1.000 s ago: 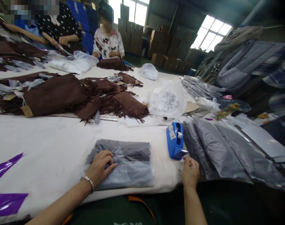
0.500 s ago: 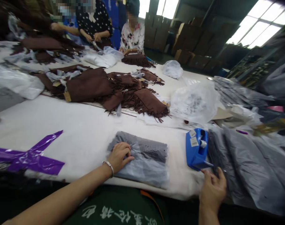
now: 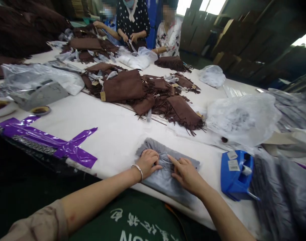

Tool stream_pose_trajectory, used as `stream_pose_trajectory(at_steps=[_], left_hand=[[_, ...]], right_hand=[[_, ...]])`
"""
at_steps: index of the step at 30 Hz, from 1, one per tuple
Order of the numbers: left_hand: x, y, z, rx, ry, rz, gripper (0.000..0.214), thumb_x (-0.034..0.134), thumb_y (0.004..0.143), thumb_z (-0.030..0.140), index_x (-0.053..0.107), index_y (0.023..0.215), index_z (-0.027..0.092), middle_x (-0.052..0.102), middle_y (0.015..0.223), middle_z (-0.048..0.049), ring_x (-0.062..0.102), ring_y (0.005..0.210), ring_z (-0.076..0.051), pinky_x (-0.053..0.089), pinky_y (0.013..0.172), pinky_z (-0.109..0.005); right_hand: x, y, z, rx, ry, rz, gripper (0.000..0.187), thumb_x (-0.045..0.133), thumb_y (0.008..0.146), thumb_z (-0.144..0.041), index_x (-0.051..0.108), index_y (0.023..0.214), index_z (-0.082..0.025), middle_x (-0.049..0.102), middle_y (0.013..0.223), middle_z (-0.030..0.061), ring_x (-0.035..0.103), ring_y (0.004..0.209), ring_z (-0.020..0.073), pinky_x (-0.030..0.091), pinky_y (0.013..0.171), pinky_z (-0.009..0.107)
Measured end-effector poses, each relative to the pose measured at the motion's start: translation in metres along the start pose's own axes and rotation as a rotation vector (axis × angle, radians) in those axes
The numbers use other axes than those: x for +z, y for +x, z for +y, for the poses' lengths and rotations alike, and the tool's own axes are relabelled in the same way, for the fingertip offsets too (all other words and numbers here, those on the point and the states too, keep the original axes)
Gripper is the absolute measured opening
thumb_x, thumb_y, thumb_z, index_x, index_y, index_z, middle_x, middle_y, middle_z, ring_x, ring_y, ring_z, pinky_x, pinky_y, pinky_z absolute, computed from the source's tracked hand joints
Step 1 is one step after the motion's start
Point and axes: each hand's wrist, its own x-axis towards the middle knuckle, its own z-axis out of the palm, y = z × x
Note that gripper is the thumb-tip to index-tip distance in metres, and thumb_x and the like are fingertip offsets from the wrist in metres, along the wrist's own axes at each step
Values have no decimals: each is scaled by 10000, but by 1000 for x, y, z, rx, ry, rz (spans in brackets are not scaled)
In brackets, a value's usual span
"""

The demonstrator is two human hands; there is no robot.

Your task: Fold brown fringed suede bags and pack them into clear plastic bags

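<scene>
A flat grey bundle in a clear plastic bag point(image 3: 176, 152) lies at the near edge of the white-covered table, its plastic creased under my hands. My left hand point(image 3: 149, 163), with a silver bangle at the wrist, has curled fingers and thumb gripping the bag's folded plastic. My right hand point(image 3: 186, 172) rests on the same bag, index finger stretched out and pressing beside the left fingertips, the other fingers bent. Whether a bit of tape lies under that finger cannot be made out. To the right stands a blue tape dispenser point(image 3: 229, 182) with a small roll.
Brown fringed pieces point(image 3: 125, 85) with tags lie across the table. A clear bag of white stuff point(image 3: 243, 115) and stacked grey bagged packages point(image 3: 276, 190) are on the right. Purple tape point(image 3: 74, 150) and a tape roll point(image 3: 41, 110) lie left. Several co-workers point(image 3: 132, 23) stand opposite.
My right hand has moved left from the tape dispenser onto the bagged bundle. My left hand keeps its hold there. The view has swung left.
</scene>
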Motion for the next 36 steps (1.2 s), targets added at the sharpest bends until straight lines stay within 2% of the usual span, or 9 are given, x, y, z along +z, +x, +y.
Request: stream_pose_trajectory(at_steps=[4, 8, 11, 15, 24, 27, 31, 33, 36], left_hand=[[-1, -1, 0, 4, 18, -4, 250, 692, 762, 365, 544, 718, 168, 587, 946, -26, 479, 974, -191, 303, 949, -379], [-1, -2, -1, 2, 10, -8, 263, 677, 773, 381, 541, 702, 167, 585, 922, -21, 475, 966, -188, 296, 951, -373], [-2, -1, 0, 9, 0, -18, 259, 673, 777, 379, 544, 700, 168, 582, 924, -24, 471, 976, -191, 289, 959, -377], [-2, -1, -1, -4, 5, -27, 255, 667, 781, 378, 543, 702, 170, 574, 934, -28, 470, 979, -195, 290, 959, -389], [-1, -2, -1, 28, 43, -35, 242, 659, 787, 377, 546, 724, 173, 576, 946, -31, 462, 993, -196, 268, 993, -405], [-1, -2, -1, 30, 51, -35, 236, 660, 787, 370, 544, 725, 175, 578, 944, -26, 464, 996, -194, 251, 1014, -414], [-1, -3, -2, 33, 54, -18, 228, 652, 793, 366, 542, 726, 178, 584, 947, -23, 478, 994, -191, 226, 1040, -431], [-2, -4, -1, 34, 47, -6, 210, 643, 800, 354, 546, 732, 180, 591, 941, -20, 487, 991, -187, 206, 1057, -438], [-8, -6, 7, 5, 22, 26, 119, 616, 818, 297, 573, 790, 190, 608, 929, -16, 502, 1002, -185, 177, 1077, -448]], right_hand=[[-2, 16, 16, 173, -230, 26, 695, 574, 805, -222, 265, 1427, -228, 600, 772, 51, 535, 799, 240, 398, 821, 415], [-15, -1, 21, 264, 175, 55, 646, 438, 898, -360, 130, 1450, -223, 564, 667, -20, 530, 649, 185, 427, 708, 343], [-21, -14, 10, 205, 354, -32, 451, 359, 926, -420, 381, 1338, -239, 581, 701, -12, 555, 711, 175, 423, 759, 344], [-22, -10, -2, 132, 110, -188, 275, 492, 860, -450, 635, 784, -228, 618, 749, 16, 557, 756, 187, 397, 742, 338], [-16, 31, 24, 326, -202, -285, 241, 739, 606, -427, 608, 541, -236, 543, 498, -14, 500, 506, 153, 312, 523, 274], [-25, 30, 37, 432, -213, -204, 341, 771, 532, -470, 555, 462, -215, 475, 437, -14, 482, 471, 156, 335, 529, 290], [-35, 7, 36, 540, -175, 12, 346, 545, 779, -512, 626, 667, -195, 528, 531, 19, 529, 554, 186, 404, 615, 345], [-25, -10, 18, 524, 141, 201, 374, 422, 863, -499, 631, 924, -194, 562, 618, 16, 562, 643, 184, 442, 700, 358], [8, -28, -24, 373, 1093, 566, 342, 511, 846, -430, 557, 1127, -241, 533, 679, -22, 581, 860, 180, 425, 907, 403]])
